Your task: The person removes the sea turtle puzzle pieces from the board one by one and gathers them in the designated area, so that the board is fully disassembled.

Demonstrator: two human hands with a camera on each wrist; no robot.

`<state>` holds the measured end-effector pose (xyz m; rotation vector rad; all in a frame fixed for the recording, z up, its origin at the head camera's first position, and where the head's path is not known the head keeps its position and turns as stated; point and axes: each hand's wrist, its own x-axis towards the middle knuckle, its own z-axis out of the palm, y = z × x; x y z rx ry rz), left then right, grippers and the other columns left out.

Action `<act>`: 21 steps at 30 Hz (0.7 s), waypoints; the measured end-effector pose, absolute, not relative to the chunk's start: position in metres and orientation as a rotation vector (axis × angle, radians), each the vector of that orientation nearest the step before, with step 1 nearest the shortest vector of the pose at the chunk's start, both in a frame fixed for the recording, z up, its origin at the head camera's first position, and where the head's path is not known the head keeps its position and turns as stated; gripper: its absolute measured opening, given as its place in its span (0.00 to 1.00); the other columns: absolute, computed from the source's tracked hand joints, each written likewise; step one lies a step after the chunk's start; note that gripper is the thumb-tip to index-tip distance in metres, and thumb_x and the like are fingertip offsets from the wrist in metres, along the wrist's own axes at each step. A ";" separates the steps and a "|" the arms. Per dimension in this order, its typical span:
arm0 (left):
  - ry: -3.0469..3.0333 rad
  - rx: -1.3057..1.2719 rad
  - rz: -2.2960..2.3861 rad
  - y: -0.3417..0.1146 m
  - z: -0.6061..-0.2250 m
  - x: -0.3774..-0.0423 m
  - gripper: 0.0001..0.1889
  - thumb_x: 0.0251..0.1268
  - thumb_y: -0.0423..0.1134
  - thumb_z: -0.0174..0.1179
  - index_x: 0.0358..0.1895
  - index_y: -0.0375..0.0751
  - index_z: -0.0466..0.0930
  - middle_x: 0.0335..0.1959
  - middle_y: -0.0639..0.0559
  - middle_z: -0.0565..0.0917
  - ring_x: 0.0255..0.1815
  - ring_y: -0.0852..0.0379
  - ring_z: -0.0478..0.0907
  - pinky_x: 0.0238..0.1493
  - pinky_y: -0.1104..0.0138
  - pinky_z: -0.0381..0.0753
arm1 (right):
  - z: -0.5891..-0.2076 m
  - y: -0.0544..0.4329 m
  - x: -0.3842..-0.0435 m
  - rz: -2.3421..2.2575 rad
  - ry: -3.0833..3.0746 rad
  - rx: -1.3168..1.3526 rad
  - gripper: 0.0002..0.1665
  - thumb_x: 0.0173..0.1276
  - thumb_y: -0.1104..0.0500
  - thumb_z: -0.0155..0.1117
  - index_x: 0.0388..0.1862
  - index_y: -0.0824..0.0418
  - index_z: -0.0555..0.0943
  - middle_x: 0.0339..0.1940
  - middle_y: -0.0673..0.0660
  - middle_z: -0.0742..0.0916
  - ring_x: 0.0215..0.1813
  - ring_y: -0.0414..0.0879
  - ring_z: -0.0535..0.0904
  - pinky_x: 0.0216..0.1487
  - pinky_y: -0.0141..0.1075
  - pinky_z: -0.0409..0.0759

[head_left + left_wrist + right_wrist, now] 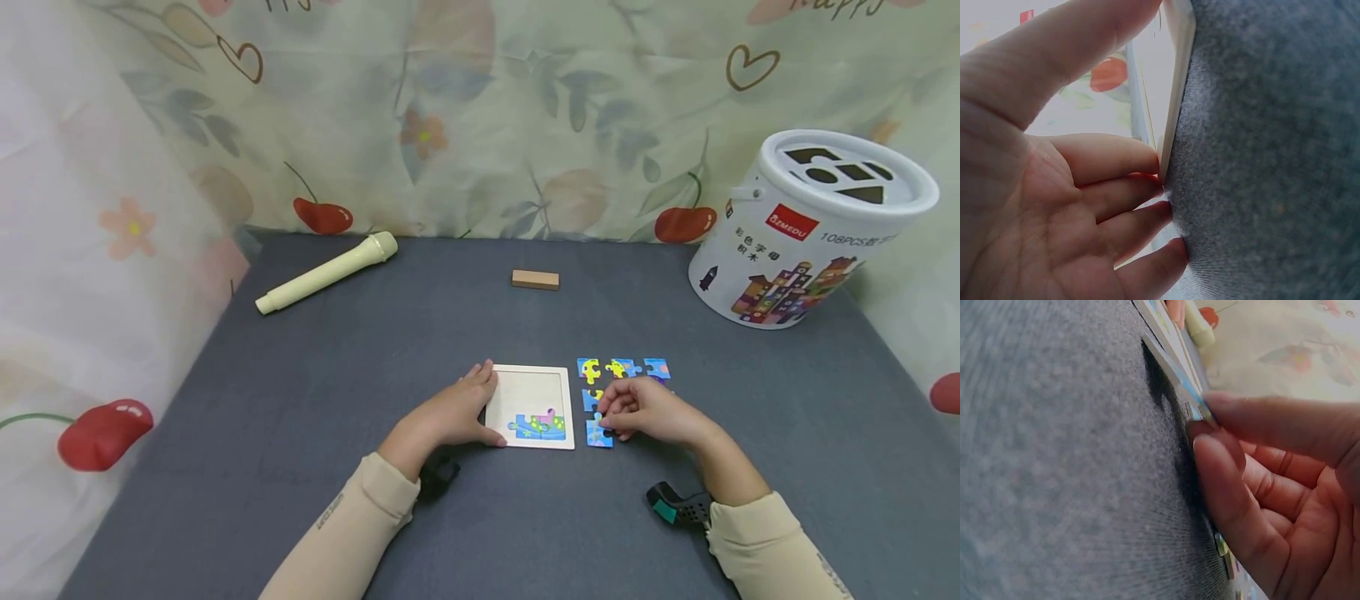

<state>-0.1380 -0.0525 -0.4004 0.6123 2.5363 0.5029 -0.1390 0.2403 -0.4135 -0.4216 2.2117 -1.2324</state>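
Note:
A square puzzle tray (528,390) with a pale wooden rim lies on the table, a few joined pieces (542,427) along its lower right. My left hand (459,412) rests against the tray's left edge, fingers stretched toward the upper corner and thumb at the lower one. In the left wrist view, the fingertips (1159,162) touch the rim. Just right of the tray, my right hand (648,408) pinches a blue puzzle piece (598,434) between thumb and fingers. The right wrist view has this piece (1180,378) tilted, one edge lifted over the cloth.
Several loose puzzle pieces (588,370) lie right of the tray, some partly hidden by my right hand. Farther back are a small wooden block (536,280), a cream toy microphone (327,273) at left and a white block bucket (795,233) at right. A patterned curtain (480,125) stands behind.

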 end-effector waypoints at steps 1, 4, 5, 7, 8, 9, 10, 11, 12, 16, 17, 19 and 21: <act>2.537 0.613 0.504 -0.053 -0.400 -0.138 0.51 0.51 0.51 0.69 0.72 0.32 0.48 0.76 0.41 0.44 0.77 0.48 0.40 0.74 0.57 0.49 | -0.413 0.240 -0.139 -1.219 2.229 -0.427 0.13 0.62 0.62 0.64 0.38 0.71 0.76 0.28 0.56 0.81 0.26 0.38 0.77 0.30 0.32 0.82; 2.538 0.614 0.506 -0.053 -0.400 -0.138 0.51 0.51 0.51 0.69 0.72 0.32 0.48 0.76 0.41 0.44 0.77 0.48 0.40 0.74 0.57 0.48 | -0.410 0.238 -0.137 -1.180 2.285 -0.432 0.12 0.62 0.62 0.65 0.38 0.70 0.76 0.27 0.56 0.81 0.26 0.39 0.76 0.29 0.32 0.81; 2.538 0.614 0.507 -0.053 -0.400 -0.138 0.51 0.50 0.51 0.69 0.72 0.32 0.48 0.76 0.41 0.44 0.77 0.48 0.40 0.74 0.57 0.48 | -0.409 0.237 -0.136 -1.169 2.299 -0.430 0.12 0.61 0.62 0.65 0.38 0.70 0.76 0.27 0.56 0.81 0.26 0.39 0.76 0.29 0.32 0.81; 2.537 0.612 0.506 -0.053 -0.401 -0.138 0.51 0.50 0.51 0.69 0.72 0.32 0.48 0.76 0.41 0.44 0.77 0.48 0.40 0.74 0.57 0.48 | -0.407 0.236 -0.135 -1.156 2.316 -0.426 0.12 0.61 0.62 0.65 0.38 0.70 0.77 0.27 0.56 0.81 0.26 0.40 0.76 0.29 0.32 0.81; 2.537 0.612 0.506 -0.053 -0.401 -0.138 0.51 0.50 0.52 0.69 0.72 0.32 0.48 0.76 0.42 0.44 0.77 0.48 0.40 0.74 0.57 0.48 | -0.407 0.236 -0.135 -1.153 2.321 -0.422 0.12 0.61 0.62 0.65 0.38 0.70 0.77 0.27 0.56 0.81 0.27 0.40 0.76 0.29 0.32 0.81; 2.537 0.612 0.504 -0.052 -0.401 -0.138 0.51 0.50 0.52 0.69 0.72 0.32 0.48 0.76 0.42 0.44 0.77 0.48 0.40 0.74 0.57 0.48 | -0.406 0.235 -0.135 -1.152 2.323 -0.419 0.12 0.61 0.62 0.65 0.38 0.70 0.77 0.28 0.56 0.81 0.27 0.40 0.76 0.29 0.32 0.81; 2.535 0.611 0.504 -0.052 -0.401 -0.138 0.51 0.50 0.52 0.69 0.72 0.32 0.48 0.76 0.42 0.44 0.77 0.48 0.40 0.74 0.57 0.48 | -0.406 0.235 -0.134 -1.150 2.324 -0.416 0.11 0.61 0.62 0.64 0.38 0.70 0.77 0.28 0.57 0.81 0.27 0.40 0.76 0.30 0.32 0.81; 2.534 0.611 0.504 -0.052 -0.401 -0.138 0.51 0.51 0.52 0.68 0.72 0.32 0.48 0.76 0.42 0.44 0.77 0.48 0.40 0.74 0.57 0.48 | -0.406 0.235 -0.134 -1.149 2.326 -0.416 0.11 0.61 0.63 0.64 0.38 0.70 0.77 0.28 0.57 0.82 0.28 0.40 0.76 0.30 0.32 0.81; 2.534 0.611 0.503 -0.052 -0.401 -0.138 0.51 0.51 0.52 0.68 0.72 0.32 0.48 0.76 0.42 0.44 0.77 0.48 0.40 0.74 0.57 0.48 | -0.406 0.235 -0.134 -1.146 2.329 -0.418 0.10 0.61 0.63 0.64 0.37 0.70 0.77 0.28 0.57 0.82 0.28 0.40 0.77 0.30 0.32 0.82; 2.534 0.612 0.510 -0.053 -0.401 -0.138 0.52 0.51 0.51 0.69 0.72 0.32 0.48 0.76 0.42 0.44 0.77 0.48 0.40 0.74 0.57 0.49 | -0.406 0.237 -0.135 -1.124 2.346 -0.426 0.09 0.61 0.64 0.64 0.36 0.70 0.78 0.28 0.56 0.82 0.28 0.41 0.77 0.30 0.32 0.81; 2.534 0.613 0.512 -0.053 -0.400 -0.138 0.52 0.51 0.51 0.69 0.72 0.32 0.48 0.76 0.41 0.44 0.77 0.48 0.40 0.74 0.57 0.49 | -0.405 0.237 -0.135 -1.117 2.349 -0.429 0.09 0.61 0.64 0.64 0.36 0.70 0.78 0.28 0.56 0.82 0.28 0.41 0.77 0.30 0.32 0.81; 2.534 0.617 0.517 -0.053 -0.400 -0.137 0.51 0.51 0.51 0.69 0.72 0.32 0.48 0.76 0.41 0.44 0.77 0.48 0.40 0.74 0.57 0.49 | -0.405 0.238 -0.135 -1.111 2.345 -0.437 0.09 0.60 0.65 0.65 0.36 0.70 0.78 0.28 0.56 0.82 0.28 0.41 0.77 0.30 0.32 0.81; 2.534 0.623 0.520 -0.053 -0.400 -0.137 0.51 0.51 0.51 0.69 0.72 0.31 0.48 0.76 0.41 0.44 0.77 0.48 0.40 0.74 0.57 0.48 | -0.405 0.239 -0.135 -1.101 2.341 -0.450 0.09 0.60 0.65 0.65 0.36 0.70 0.78 0.27 0.55 0.82 0.27 0.40 0.76 0.30 0.31 0.80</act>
